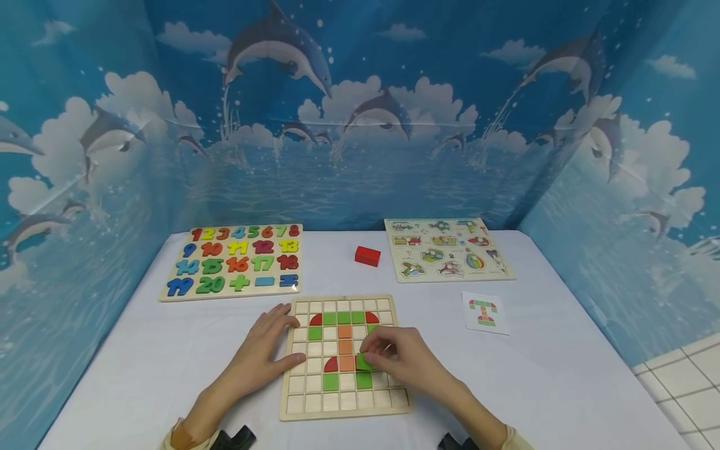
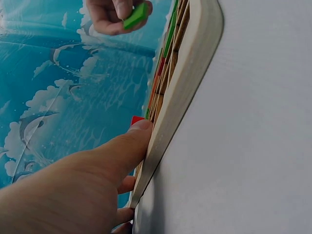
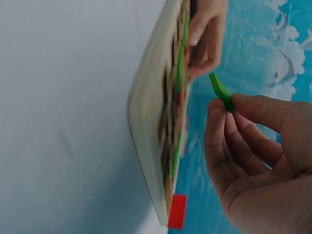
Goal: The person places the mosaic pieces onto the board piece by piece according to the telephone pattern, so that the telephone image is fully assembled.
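Observation:
A wooden grid board [image 1: 343,406] lies on the white table, with green, orange and red tiles set in its squares. My left hand [image 1: 269,349] rests flat on the board's left edge [image 2: 170,126], fingers straight, thumb against the rim. My right hand [image 1: 394,355] pinches a small green tile [image 1: 364,360] between thumb and fingertips just above the board's right-centre squares. The same green tile [image 3: 222,91] shows tilted and a little off the board [image 3: 151,146] in the right wrist view, and as the green tile [image 2: 135,16] in the left wrist view.
A red block [image 1: 367,255] lies behind the board. A number puzzle [image 1: 236,260] sits at the back left, a vehicle puzzle [image 1: 447,249] at the back right. A pattern card [image 1: 485,312] lies right of the board. Blue dolphin-print walls enclose the table.

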Demonstrator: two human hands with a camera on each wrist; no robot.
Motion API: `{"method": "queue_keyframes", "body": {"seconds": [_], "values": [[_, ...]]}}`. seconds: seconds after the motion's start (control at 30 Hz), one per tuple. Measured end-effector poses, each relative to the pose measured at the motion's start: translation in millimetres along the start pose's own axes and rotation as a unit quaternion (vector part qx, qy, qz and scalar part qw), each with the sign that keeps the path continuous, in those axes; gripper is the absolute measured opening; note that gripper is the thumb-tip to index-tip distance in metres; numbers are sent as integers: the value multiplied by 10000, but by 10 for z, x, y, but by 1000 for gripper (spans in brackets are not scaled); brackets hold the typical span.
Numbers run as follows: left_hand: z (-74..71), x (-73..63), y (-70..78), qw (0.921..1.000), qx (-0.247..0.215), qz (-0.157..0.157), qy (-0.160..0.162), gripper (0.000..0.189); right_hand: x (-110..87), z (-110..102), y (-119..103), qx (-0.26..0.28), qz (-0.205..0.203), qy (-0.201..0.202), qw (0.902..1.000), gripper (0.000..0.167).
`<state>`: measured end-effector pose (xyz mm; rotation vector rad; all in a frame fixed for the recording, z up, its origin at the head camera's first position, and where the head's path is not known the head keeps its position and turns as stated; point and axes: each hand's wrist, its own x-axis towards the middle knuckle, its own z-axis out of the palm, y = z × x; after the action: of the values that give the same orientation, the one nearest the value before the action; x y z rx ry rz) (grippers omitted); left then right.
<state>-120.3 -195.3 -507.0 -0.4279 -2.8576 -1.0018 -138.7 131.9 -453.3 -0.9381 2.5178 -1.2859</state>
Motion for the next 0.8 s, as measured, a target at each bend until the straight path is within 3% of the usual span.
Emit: {"method": "queue_keyframes", "body": {"seconds": [0.3, 0.5, 0.8], "values": [[15, 9, 0, 9999, 79, 63, -5, 53, 99, 176, -17, 54, 11, -405, 9992, 9], [9, 18, -10, 10000, 57, 5, -5, 53, 149, 240, -58, -23, -205, -616, 9979, 12], [-4, 14, -24, 9999, 92, -33, -58, 54, 156, 290, -34, -147, -474, -500, 9975, 13]]}}
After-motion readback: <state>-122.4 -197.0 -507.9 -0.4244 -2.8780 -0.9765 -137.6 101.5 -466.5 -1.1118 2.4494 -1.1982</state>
